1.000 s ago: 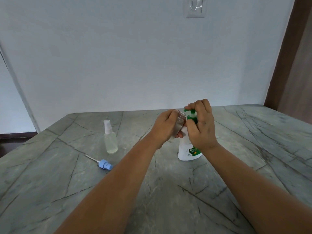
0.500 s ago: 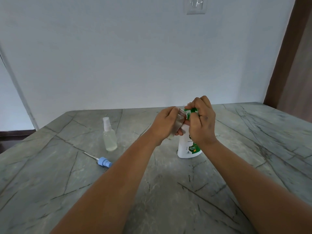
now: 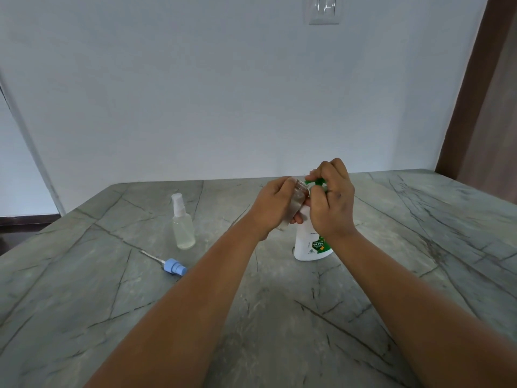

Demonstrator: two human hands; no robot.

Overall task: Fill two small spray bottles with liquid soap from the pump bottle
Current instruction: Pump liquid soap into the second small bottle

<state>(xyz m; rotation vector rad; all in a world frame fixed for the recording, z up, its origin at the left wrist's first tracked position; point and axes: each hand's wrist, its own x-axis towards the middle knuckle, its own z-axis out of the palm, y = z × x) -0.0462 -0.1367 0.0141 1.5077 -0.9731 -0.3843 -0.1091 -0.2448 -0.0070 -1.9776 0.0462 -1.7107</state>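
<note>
The grey marble-patterned table [image 3: 279, 331] takes up the whole lower half of the room from where I stand, one slab running to the wall. On it stands one white pump bottle [image 3: 309, 245] with a green label, just past the table's middle at about one o'clock. The right hand [image 3: 333, 203] sits on top of it, fingers curled down over the green pump head [image 3: 317, 182]. The left hand [image 3: 275, 208] is wrapped round a clear uncapped spray bottle [image 3: 296, 200], tilting its open mouth up against the spout. That little bottle looks light, thin-walled and slick if soap dribbles over it, so I'd say gripping round the body, as here, is sounder than pinching the neck; the pump bottle seems heavy enough to stay put under a press. Out at ten o'clock stands the second spray bottle [image 3: 183, 225], capped, seemingly with pale liquid inside. That makes two spray bottles. Nearer, at about nine o'clock, lies one loose blue spray cap [image 3: 174, 266] with its dip tube.
</note>
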